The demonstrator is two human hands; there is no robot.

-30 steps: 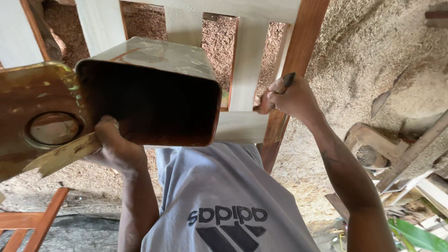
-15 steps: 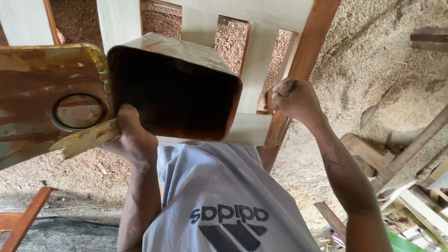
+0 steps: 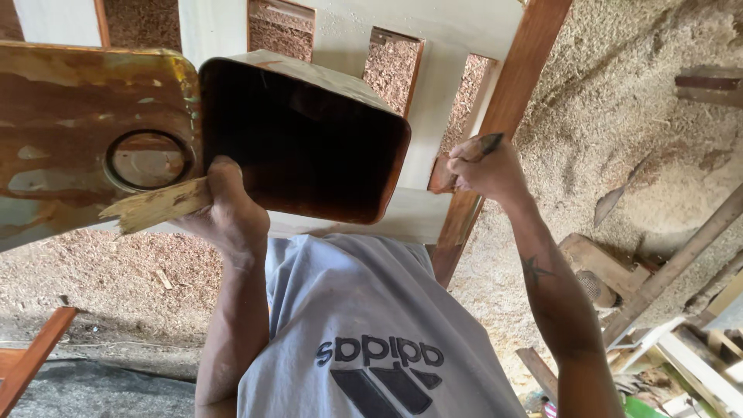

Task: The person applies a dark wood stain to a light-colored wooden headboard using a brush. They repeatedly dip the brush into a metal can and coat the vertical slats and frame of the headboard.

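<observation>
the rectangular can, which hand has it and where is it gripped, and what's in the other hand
The left hand holds the rectangular can by its open rim, with a wooden stick. The right hand grips a brush by its handle.

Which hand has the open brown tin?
The left hand, gripping the open brown tin at its lower rim, with a flat wooden stick. The right hand holds a dark-handled brush at the wooden frame.
</observation>
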